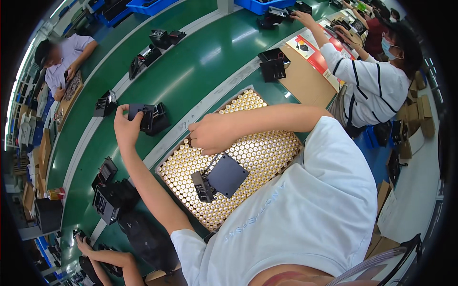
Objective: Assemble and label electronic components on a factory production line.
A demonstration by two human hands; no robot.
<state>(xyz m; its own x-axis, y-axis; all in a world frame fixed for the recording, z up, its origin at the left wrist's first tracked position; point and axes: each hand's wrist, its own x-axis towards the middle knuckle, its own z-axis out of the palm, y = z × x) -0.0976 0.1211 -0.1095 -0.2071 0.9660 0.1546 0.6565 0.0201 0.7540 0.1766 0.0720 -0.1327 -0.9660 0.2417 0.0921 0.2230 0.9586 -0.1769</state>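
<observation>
My left hand is closed on a small black plastic case above the green belt, its thumb across the case. Touching or just beside it is another dark, open-sided case; I cannot tell whether the two are joined. Over the far left edge of a tray of upright, pale-topped battery cells is my right hand, back upward and fingers curled; whatever it may hold is hidden. Lying on the cells nearer me are a flat black square housing and a small black battery holder, with thin wires between them.
More black cases stand along the belt, including one at its divider. Black housings and a black bag are near my left arm. Co-workers sit at the right, far left and lower left.
</observation>
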